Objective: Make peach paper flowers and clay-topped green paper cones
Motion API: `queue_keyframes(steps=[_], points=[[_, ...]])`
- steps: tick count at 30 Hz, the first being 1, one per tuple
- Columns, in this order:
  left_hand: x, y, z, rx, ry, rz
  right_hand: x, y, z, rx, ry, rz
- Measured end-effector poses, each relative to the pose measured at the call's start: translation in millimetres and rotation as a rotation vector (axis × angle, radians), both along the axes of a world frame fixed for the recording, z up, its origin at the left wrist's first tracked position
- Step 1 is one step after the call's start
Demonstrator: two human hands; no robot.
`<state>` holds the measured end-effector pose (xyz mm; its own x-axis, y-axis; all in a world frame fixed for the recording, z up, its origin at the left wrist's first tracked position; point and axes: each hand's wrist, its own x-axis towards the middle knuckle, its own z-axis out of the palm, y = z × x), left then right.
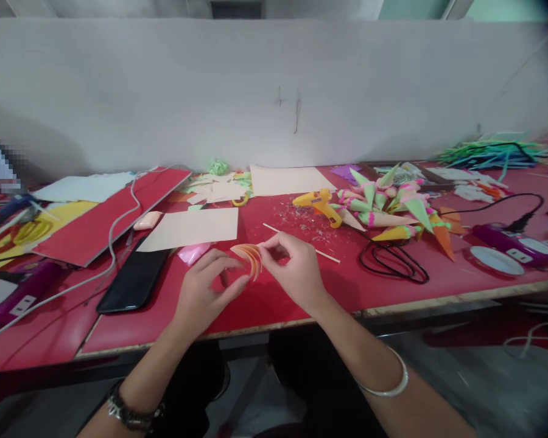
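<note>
A curved, layered orange paper piece is between my two hands, above the red tabletop. My left hand has its thumb and fingers curled around the left and lower side of the piece. The fingertips of my right hand are pinched on its upper right edge. Behind my right hand lies a thin pale stick, partly hidden by the hand. A cream paper sheet rests behind my left hand, beside a pink piece.
Left are a black phone, a red board and a white cable. To the right are a yellow glue gun, several paper cones, a black cord and a purple device. A grey wall stands behind.
</note>
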<state>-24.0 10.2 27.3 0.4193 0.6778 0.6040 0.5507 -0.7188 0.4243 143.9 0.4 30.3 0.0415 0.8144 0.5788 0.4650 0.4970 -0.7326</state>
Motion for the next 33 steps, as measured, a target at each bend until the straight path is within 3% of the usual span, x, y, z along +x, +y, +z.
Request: queue_keyframes(steps=[7,14,20,28,33], points=[[1.9,1.5,-4.4,0.032,0.025,-0.009,1.6,-0.1,0.1,-0.037,0.011,0.047],[-12.5,8.9,-0.1,0.091,0.064,0.042,10.9,3.2,1.7,-0.138,0.208,0.265],[-15.4,11.5,-3.6,0.062,0.128,-0.010,15.3,5.9,3.1,-0.148,0.087,0.436],[-16.3,13.6,-4.9,0.033,0.191,-0.055,17.2,8.5,0.4,-0.201,0.101,0.405],[-11.6,11.7,-6.1,0.012,0.144,0.003,17.8,9.4,-0.5,-0.252,0.102,0.369]])
